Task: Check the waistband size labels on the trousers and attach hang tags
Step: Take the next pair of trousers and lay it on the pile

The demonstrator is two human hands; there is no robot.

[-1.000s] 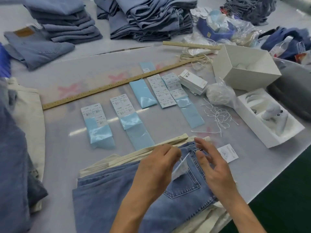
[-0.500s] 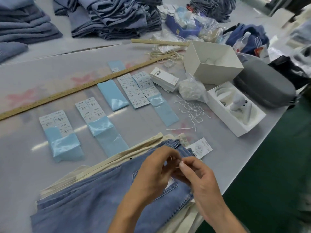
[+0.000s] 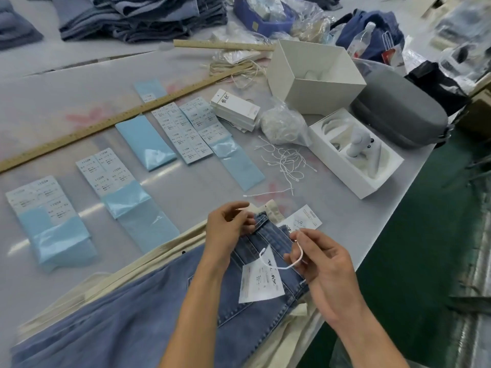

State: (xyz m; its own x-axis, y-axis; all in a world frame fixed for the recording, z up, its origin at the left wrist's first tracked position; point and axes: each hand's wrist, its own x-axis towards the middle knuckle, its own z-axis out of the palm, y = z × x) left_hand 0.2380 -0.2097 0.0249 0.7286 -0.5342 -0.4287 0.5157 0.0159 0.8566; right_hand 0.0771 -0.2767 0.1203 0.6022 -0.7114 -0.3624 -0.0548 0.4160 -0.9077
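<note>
Low in the frame, the right hand pinches a white string loop threaded through a hang tag lying on the blue jeans, while the left hand pinches their waistband, with loose strings and label sheets farther up the counter.

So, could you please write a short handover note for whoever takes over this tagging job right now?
Left hand: grips the waistband of the blue jeans.
Right hand: pinches the white string that runs through the hang tag lying on the jeans.
Supplies: spare strings, tag stack, sticker sheets ahead on the table.
Done: tag threaded on its string.
Left: fasten the string to the waistband; whether it passes a belt loop cannot be told.
</note>
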